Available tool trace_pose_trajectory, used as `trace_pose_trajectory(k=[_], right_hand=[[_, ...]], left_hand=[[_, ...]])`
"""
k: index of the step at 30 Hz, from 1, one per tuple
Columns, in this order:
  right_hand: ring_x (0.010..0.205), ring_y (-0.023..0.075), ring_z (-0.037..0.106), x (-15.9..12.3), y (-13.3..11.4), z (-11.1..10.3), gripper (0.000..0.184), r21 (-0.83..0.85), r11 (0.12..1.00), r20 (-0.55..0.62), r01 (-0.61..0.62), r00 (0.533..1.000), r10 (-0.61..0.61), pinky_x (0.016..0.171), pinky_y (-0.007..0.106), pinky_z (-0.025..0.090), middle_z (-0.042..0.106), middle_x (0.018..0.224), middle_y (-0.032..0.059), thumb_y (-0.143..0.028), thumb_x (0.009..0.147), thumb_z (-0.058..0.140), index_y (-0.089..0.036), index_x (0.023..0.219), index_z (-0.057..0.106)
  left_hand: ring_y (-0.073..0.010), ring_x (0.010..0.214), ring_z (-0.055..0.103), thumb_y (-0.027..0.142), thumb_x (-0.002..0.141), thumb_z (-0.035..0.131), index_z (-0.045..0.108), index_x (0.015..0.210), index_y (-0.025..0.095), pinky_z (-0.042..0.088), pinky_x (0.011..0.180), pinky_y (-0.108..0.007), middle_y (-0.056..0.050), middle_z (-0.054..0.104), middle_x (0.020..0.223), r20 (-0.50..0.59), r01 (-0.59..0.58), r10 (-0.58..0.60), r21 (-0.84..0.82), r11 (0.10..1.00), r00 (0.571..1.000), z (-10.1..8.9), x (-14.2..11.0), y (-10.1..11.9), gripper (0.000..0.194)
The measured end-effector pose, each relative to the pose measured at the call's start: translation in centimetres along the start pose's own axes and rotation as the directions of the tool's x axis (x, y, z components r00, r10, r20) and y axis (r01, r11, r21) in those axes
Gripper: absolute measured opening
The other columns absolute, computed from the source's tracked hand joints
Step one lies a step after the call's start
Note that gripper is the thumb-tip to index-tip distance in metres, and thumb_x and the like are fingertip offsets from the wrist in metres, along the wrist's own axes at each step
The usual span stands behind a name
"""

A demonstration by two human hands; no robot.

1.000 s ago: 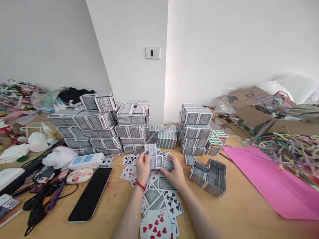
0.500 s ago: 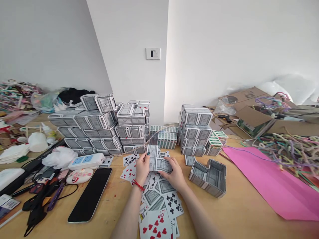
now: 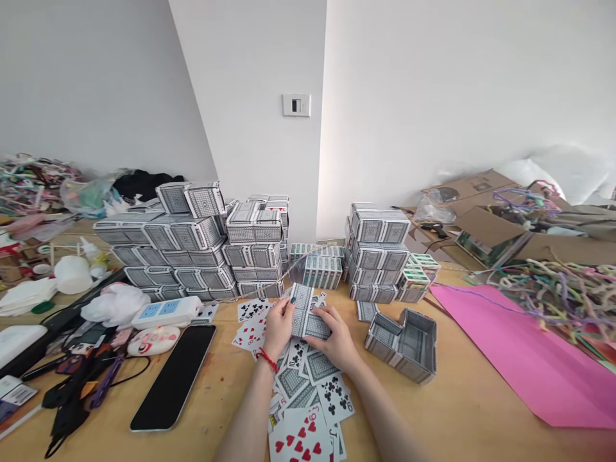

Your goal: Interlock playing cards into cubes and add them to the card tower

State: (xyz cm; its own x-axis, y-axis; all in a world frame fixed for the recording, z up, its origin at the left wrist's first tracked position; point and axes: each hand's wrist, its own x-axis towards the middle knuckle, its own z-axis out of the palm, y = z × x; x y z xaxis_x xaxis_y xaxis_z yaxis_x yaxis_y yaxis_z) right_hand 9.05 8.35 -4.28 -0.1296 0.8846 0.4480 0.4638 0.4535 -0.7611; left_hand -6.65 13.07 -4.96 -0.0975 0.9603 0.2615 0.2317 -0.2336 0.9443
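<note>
Above the middle of the table, my left hand pinches a grey-backed playing card, thumb on its back. My right hand grips another grey-backed card, which lies crosswise against the lower right of the first. Whether the two are joined I cannot tell. Under my hands spreads a loose heap of playing cards, among them a nine of hearts and a club card. To the right of my right hand stands an open box made of cards, with a notch in its wall.
Stacked card-covered blocks rise at the back left, with another stack right of centre. Green card packs stand between them. A phone and a hot glue gun lie left; pink paper and yarn lie right.
The left card has moved slightly right and tilted. The right card has shifted down and in against it, so the two now meet more closely. The heap and box stay put.
</note>
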Motion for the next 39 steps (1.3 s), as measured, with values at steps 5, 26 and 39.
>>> trace_pose_trajectory(k=[5,26,39], right_hand=[[0.1,0.0242,0.053,0.0,0.2,0.2,0.053,0.001,1.0,-0.007,-0.019,1.0,0.019,0.088,0.037,0.044,0.054,0.104,0.0076,-0.035,0.06,0.072,-0.02,0.108,0.056],[0.097,0.0241,0.055,-0.1,0.7,0.1,0.058,0.134,0.984,-0.031,-0.116,0.992,0.121,0.082,0.038,0.047,0.056,0.106,0.0082,-0.017,0.059,0.067,-0.019,0.115,0.049],[0.098,0.0239,0.057,0.0,0.2,0.2,0.072,0.366,0.916,-0.036,-0.165,0.981,0.192,0.082,0.039,0.047,0.059,0.108,0.0109,-0.035,0.07,0.063,-0.018,0.131,0.03]], left_hand=[[-0.0203,0.077,0.061,0.033,0.076,0.047,0.064,0.087,0.014,0.047,0.066,-0.03,-0.009,0.067,0.087,-0.002,0.01,-0.01,0.008,1.0,1.0,0.2,-0.2,0.4,0.027],[-0.0218,0.094,0.059,0.036,0.078,0.047,0.062,0.099,0.014,0.044,0.08,-0.032,-0.011,0.065,0.102,-0.116,0.055,-0.053,0.015,0.998,0.992,-0.3,-0.1,0.3,0.035],[-0.0198,0.072,0.058,0.038,0.078,0.044,0.06,0.083,0.016,0.044,0.065,-0.029,-0.006,0.065,0.077,-0.116,0.033,-0.027,0.053,0.998,0.993,0.1,-0.4,1.1,0.028]])
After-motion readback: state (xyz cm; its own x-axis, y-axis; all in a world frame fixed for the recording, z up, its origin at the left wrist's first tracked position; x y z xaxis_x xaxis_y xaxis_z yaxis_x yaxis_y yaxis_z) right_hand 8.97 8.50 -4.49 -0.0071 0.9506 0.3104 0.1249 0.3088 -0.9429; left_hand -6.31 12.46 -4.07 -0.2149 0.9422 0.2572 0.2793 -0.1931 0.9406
